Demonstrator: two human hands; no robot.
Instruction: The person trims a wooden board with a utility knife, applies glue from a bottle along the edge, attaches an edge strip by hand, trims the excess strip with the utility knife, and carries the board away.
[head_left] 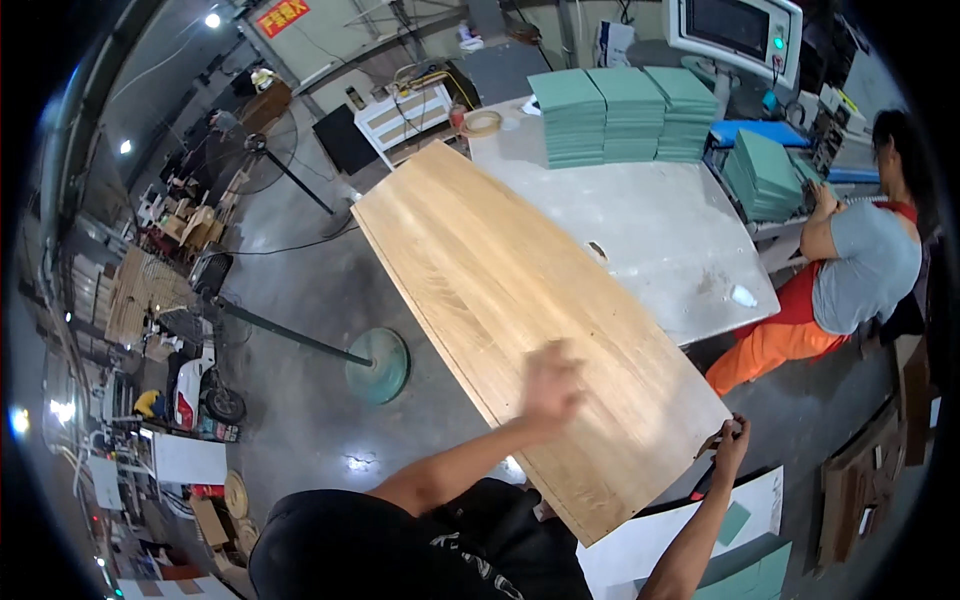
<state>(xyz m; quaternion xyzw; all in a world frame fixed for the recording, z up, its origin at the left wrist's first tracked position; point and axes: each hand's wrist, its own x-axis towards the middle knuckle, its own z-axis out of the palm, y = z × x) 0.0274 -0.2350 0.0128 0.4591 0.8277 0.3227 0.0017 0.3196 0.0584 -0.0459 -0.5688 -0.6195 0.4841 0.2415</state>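
A long light-brown wooden panel lies at a slant in front of me, its far part over a white worktable. My left hand is over the panel's near half, smeared by motion, so its fingers and any touch on the wood are unclear. At the panel's right near corner is my right hand, its fingers curled. A slim dark tool with a red part hangs below those fingers and appears to be gripped by them; its exact kind is not clear.
Stacks of green sheets stand at the worktable's far side. To the right, a person in orange trousers handles more green sheets. A fan's round base stands on the floor to the left. A white board lies below my right arm.
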